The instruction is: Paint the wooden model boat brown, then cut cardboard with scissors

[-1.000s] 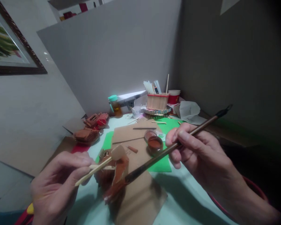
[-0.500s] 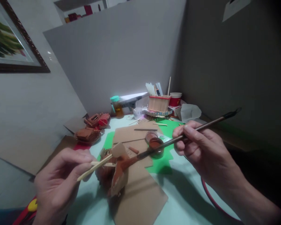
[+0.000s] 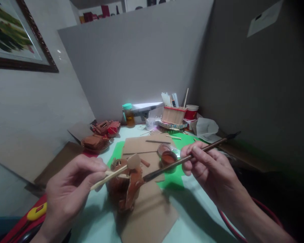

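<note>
My left hand (image 3: 72, 189) is closed in a pinch on a pale wooden stick (image 3: 108, 178). The stick's far end reaches a small tan cardboard piece (image 3: 134, 161) at a brown-painted cardboard model (image 3: 118, 192); whether they are joined I cannot tell. My right hand (image 3: 215, 168) grips a dark paintbrush (image 3: 177, 163) by the middle of its handle. Its bristles meet the right side of the model, which looks wet with brown paint. An open jar of brown paint (image 3: 169, 157) stands behind the brush, with its lid (image 3: 163, 149) beside it.
Cardboard sheets (image 3: 148, 216) lie under the model, over a green mat (image 3: 177, 179). Brown painted models (image 3: 95, 143) sit at the left. Farther back are a teal-lidded bottle (image 3: 128, 116), a wooden box of tools (image 3: 174, 115), a red cup (image 3: 192, 112) and crumpled white paper (image 3: 207, 129).
The right hand has moved left and slightly down with the brush. The model's right flap has turned and shows more brown. The view has shifted a little.
</note>
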